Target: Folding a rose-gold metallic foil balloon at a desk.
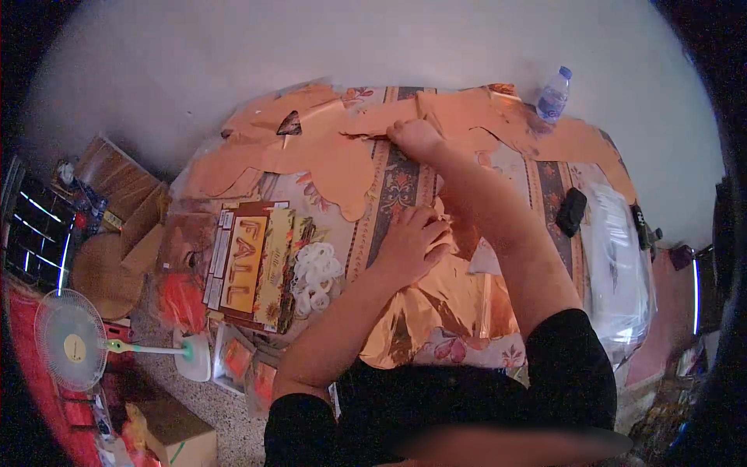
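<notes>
Flat, uninflated copper-coloured foil balloons cover much of the table. My right hand (416, 140) reaches to the far side, its fingers closed on the edge of a matte foil balloon (455, 113). My left hand (411, 243) is lower down, its curled fingers on a crumpled, shinier foil balloon (436, 300) that lies close to my body. What its fingertips grip is partly hidden. To the left spreads another foil balloon (338, 175), and one with a triangular hole (311, 117) lies at the far left.
Left of my forearm are a stack of printed packages (253, 265) and a pile of white ribbon coils (315, 276). A water bottle (553, 97) stands at the far right. Nearer are a black object (572, 212) and clear plastic bags (618, 265). A fan (71, 340) stands left of the table.
</notes>
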Demonstrator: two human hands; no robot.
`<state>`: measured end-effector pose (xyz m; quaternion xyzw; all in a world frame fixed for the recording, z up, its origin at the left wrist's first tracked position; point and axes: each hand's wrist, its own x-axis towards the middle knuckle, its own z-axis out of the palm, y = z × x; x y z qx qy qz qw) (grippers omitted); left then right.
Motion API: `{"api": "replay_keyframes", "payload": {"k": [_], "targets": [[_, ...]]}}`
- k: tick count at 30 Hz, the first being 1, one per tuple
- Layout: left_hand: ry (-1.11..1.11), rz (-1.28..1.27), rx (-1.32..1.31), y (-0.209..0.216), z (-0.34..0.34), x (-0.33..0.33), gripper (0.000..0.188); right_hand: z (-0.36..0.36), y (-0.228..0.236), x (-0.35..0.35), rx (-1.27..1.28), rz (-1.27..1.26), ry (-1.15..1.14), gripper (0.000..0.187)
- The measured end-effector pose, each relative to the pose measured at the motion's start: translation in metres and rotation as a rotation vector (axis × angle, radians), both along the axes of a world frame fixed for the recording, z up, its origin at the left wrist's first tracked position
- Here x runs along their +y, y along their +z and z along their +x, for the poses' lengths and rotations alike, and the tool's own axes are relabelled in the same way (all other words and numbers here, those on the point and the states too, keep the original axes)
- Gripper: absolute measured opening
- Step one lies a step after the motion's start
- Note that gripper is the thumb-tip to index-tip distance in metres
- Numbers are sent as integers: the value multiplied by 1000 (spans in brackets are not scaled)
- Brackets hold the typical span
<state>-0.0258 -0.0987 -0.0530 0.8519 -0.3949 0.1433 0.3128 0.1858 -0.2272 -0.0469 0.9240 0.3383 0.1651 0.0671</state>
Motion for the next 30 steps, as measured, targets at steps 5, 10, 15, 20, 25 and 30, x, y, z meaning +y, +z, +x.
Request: {"api": "replay_keyframes", "payload": {"k": [5, 10, 15, 20, 25, 30], "targets": [[-1, 4, 24, -5, 3, 4, 32, 5, -1, 2, -69, 272, -54, 12], [11, 20, 13, -6, 2, 1, 33, 3, 19, 2, 178, 694, -257, 22], [-21, -22, -55, -4, 3, -7, 35, 9, 19, -13, 513, 1273, -18, 27], [3, -12, -20, -2, 2, 4, 35, -29, 55, 10, 389, 1151, -89, 20], [-41, -10, -46, -4, 6, -11, 34, 20, 5, -20, 33, 640, -185, 18], [20, 12, -17, -8, 3, 6, 33, -33, 71, 2, 374, 983, -197, 20]]}}
